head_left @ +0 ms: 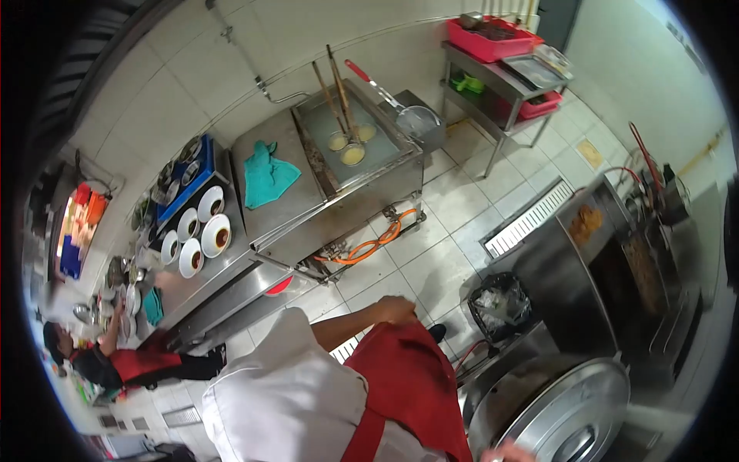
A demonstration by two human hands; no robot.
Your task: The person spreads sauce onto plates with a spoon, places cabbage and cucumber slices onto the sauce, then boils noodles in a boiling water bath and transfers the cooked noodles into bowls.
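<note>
My left hand [396, 309] is over the front of my red apron [408, 369], its fingers curled closed. Whether it grips anything is hidden. At the bottom edge, my right hand [508, 453] is mostly cut off and blurred beside a large pot lid [573, 420]; its fingers cannot be made out. Ahead stands a steel boiler [323, 127] of cloudy water, where several long-handled strainers hold pale noodles [352, 155]. A wire skimmer [418, 119] with a red handle rests at its right rim. On the steel top left of the water lies a teal cloth [269, 175].
Several white bowls [215, 235] with dark sauce stand on the left counter by a blue tray [185, 181]. A co-worker [142, 366] works further left. A lined bin [499, 308] and a steel fryer station [558, 262] are at right. A rack [500, 88] carries pink tubs.
</note>
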